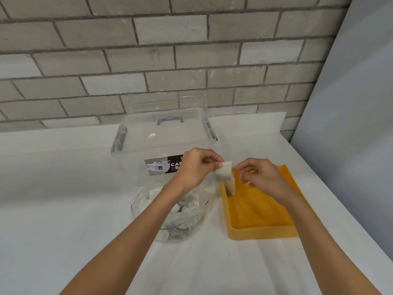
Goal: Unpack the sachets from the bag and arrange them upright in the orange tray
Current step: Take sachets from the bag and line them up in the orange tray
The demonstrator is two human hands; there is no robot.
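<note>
Placing step: left grip (197,167) pinches a sachet (224,172) above the orange tray (261,233)'s far corner; right grip (260,177)'s hold I cannot tell. Next I stand it upright.

on a white counter (63,188), toward the back, a clear plastic storage box (136,167), upright and closed with a clear lid (165,137). at the lid's middle, 1 blue-grey handle (170,120); at the left and right ends, 2 latches (120,139) of the same colour. on the box's front wall, a black and white label (159,167), partly hidden, lettering readable only as "cas". behind the box, a wall of grey bricks (148,50) with darker mortar lines, some bricks paler than others. at the right, a plain pale panel (361,103), meeting the counter's edge at a slant.
</note>
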